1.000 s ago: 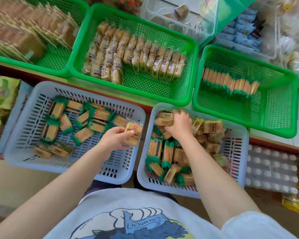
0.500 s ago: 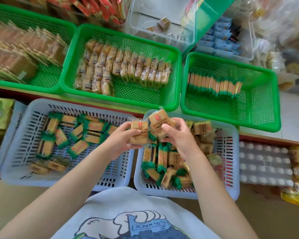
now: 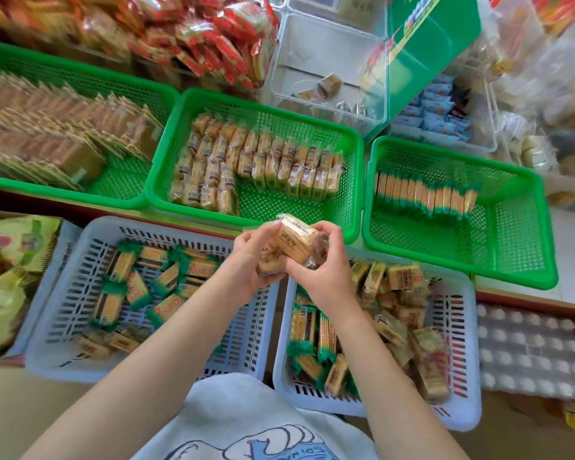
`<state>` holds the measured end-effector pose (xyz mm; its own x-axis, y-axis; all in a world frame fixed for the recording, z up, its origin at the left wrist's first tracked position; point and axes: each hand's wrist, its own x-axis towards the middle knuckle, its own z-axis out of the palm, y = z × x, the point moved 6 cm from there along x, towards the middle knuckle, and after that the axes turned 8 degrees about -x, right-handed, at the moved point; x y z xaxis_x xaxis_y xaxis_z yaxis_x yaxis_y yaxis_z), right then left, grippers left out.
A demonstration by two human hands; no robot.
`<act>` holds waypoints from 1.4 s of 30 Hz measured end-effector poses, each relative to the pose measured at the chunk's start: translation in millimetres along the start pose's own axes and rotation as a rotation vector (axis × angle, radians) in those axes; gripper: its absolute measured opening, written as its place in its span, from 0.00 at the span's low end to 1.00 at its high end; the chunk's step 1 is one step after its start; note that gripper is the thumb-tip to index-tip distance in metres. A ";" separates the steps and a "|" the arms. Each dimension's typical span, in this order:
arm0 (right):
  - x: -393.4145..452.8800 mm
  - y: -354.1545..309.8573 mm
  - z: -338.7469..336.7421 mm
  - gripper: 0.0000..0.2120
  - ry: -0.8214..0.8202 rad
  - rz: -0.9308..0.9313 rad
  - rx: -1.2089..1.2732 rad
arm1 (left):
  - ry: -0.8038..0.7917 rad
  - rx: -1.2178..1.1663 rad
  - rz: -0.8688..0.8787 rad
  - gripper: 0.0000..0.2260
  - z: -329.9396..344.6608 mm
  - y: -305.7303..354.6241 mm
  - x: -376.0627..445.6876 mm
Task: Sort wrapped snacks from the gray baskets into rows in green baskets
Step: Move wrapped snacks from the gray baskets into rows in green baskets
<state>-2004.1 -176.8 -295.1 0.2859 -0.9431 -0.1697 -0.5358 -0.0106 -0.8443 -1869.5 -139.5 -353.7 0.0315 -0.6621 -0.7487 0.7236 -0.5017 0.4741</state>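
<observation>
Both hands meet above the gap between the two gray baskets and hold tan wrapped snacks (image 3: 292, 242) pressed together. My left hand (image 3: 249, 263) grips them from the left, my right hand (image 3: 326, 270) from the right. The left gray basket (image 3: 63, 260) holds several green-ended snacks. The right gray basket (image 3: 458, 327) holds a loose mix of tan and green-ended snacks. Just beyond the hands, the middle green basket (image 3: 349, 207) has rows of tan snacks (image 3: 259, 164). A right green basket (image 3: 512, 234) has one row of green-ended snacks (image 3: 425, 194).
A third green basket (image 3: 120, 184) at the far left is packed with flat brown packets. Behind stand a clear plastic bin (image 3: 326, 61), red packets and blue packets. An egg tray (image 3: 528, 353) lies at the right, yellow-green bags at the left.
My right hand lifted a tan snack out of the right gray basket. Both hands rose and came together, pressing their snacks into one stack.
</observation>
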 end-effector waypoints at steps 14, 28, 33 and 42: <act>52.2 -35.2 57.6 0.29 0.046 -0.007 -0.005 | 0.033 -0.141 -0.104 0.28 -25.5 43.6 17.7; 178.0 5.2 112.7 0.31 -0.078 0.538 -0.328 | 0.305 0.237 0.284 0.20 -118.1 122.0 46.9; 190.6 18.2 151.3 0.42 -0.067 0.645 -0.153 | 0.296 0.323 0.275 0.24 -125.0 117.9 50.9; 196.4 43.6 168.0 0.43 -0.121 0.892 0.220 | 0.294 0.417 0.264 0.14 -129.2 129.4 56.5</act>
<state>-1837.8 -306.6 -450.6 -0.0728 -0.5305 -0.8446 -0.4382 0.7777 -0.4508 -1685.0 -169.9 -394.5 0.4079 -0.6419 -0.6492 0.3341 -0.5568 0.7605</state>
